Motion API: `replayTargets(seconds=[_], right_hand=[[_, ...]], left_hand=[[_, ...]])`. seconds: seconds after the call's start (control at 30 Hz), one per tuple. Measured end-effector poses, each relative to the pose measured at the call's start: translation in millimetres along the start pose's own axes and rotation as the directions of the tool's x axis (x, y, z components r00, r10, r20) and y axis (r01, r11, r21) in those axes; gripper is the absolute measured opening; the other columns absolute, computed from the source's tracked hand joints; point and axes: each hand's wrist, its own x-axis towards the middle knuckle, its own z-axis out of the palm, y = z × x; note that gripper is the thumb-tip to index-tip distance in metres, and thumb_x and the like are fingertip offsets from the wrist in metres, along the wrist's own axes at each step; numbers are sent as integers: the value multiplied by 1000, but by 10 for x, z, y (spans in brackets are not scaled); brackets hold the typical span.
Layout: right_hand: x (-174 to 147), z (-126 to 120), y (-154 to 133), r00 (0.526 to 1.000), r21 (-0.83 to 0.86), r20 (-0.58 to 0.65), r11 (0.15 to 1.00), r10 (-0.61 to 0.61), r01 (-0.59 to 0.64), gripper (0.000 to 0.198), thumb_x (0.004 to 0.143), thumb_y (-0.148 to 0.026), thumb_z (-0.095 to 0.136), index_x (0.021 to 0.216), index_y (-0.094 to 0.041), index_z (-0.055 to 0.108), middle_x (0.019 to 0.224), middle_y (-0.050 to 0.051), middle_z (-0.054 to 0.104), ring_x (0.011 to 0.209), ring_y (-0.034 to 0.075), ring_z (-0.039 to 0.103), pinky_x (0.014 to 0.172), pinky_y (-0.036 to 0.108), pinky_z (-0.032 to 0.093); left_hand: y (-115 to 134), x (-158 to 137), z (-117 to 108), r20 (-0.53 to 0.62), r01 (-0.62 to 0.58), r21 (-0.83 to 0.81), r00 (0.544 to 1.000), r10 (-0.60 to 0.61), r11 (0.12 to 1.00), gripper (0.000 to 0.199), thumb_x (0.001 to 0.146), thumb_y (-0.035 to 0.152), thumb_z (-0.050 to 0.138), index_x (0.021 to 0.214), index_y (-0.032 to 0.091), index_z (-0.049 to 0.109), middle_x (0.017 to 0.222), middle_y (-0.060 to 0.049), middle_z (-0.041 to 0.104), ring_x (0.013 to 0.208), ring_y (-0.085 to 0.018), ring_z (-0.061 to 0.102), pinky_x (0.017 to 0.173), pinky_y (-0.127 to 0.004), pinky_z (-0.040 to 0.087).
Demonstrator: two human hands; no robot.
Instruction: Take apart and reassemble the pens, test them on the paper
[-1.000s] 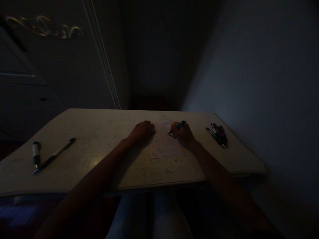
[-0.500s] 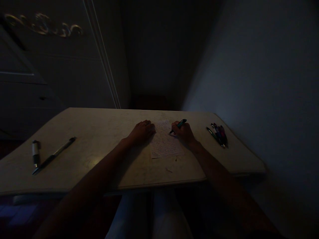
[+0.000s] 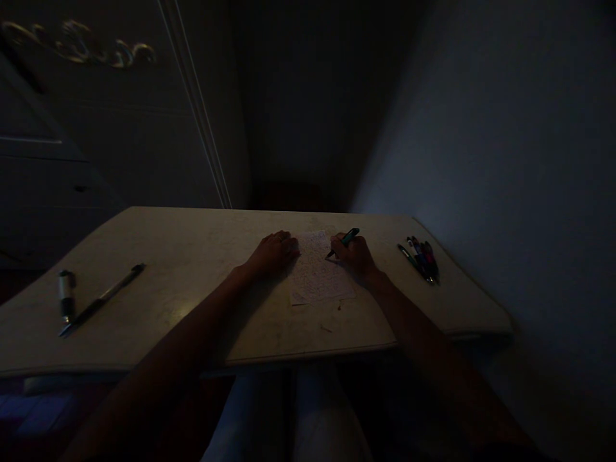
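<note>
A small sheet of paper [image 3: 318,282] covered in fine marks lies on the pale table, too dark to read. My left hand [image 3: 275,253] rests flat on the sheet's left edge, with a ring on one finger. In my right hand [image 3: 359,258] is a dark green pen [image 3: 349,237], gripped between thumb and fingers. The pen slants, its tip down at the paper's right half. The side of that hand lies over the sheet's right edge.
Several pens [image 3: 421,258] lie bunched on the table's right side. A marker [image 3: 66,295] and a long pen [image 3: 108,295] lie at the left. Small scraps [image 3: 326,329] sit below the paper. A wall [image 3: 520,160] rises at the right, a cabinet [image 3: 120,141] at the left.
The whole view has shifted very slightly. Both hands stay in place, the right one with the pen tip at nearly the same spot on the paper.
</note>
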Motion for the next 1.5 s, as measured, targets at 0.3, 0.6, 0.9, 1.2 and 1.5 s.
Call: replayTargets(seconds=[0.3, 0.6, 0.9, 1.2, 1.5], right_hand=[[5, 7, 47, 999, 39, -22, 999, 28, -27, 40, 91, -43, 43, 57, -21, 48, 53, 0, 53, 53, 14, 51, 55, 25, 36], [-6, 24, 49, 1000, 21, -13, 1000, 23, -23, 40, 91, -43, 43, 58, -21, 47, 53, 0, 53, 54, 14, 52, 55, 25, 36], [4, 12, 46, 1000, 62, 24, 998, 9, -10, 41, 92, -41, 43, 57, -20, 48, 53, 0, 52, 53, 13, 52, 58, 25, 37], [5, 19, 51, 997, 156, -6, 985, 72, -70, 41, 91, -44, 45, 58, -20, 52, 50, -1, 53, 51, 13, 52, 55, 25, 39], [-11, 14, 21, 999, 134, 41, 991, 25, -30, 41, 90, -44, 45, 56, -21, 47, 49, -1, 49, 51, 13, 48, 55, 26, 37]], left_hand=[[26, -6, -57, 10, -20, 22, 1000, 20, 1000, 38, 97, 39, 41, 123, 18, 59, 130, -14, 58, 124, -25, 52, 105, -41, 43], [38, 8, -51, 39, 13, 23, 999, -14, 1000, 40, 97, 41, 41, 125, 18, 58, 135, -15, 55, 127, -26, 50, 108, -43, 40], [28, -8, -36, 33, 23, 17, 999, -23, 1000, 41, 98, 40, 40, 129, 18, 56, 138, -15, 53, 130, -26, 48, 110, -44, 38], [68, -11, -83, 46, 26, 14, 999, -26, 1000, 41, 97, 40, 40, 127, 18, 57, 136, -15, 54, 129, -26, 49, 110, -44, 39], [46, 0, -54, 35, 15, -1, 999, -15, 1000, 39, 96, 40, 43, 126, 19, 58, 136, -15, 54, 129, -27, 48, 108, -45, 40]])
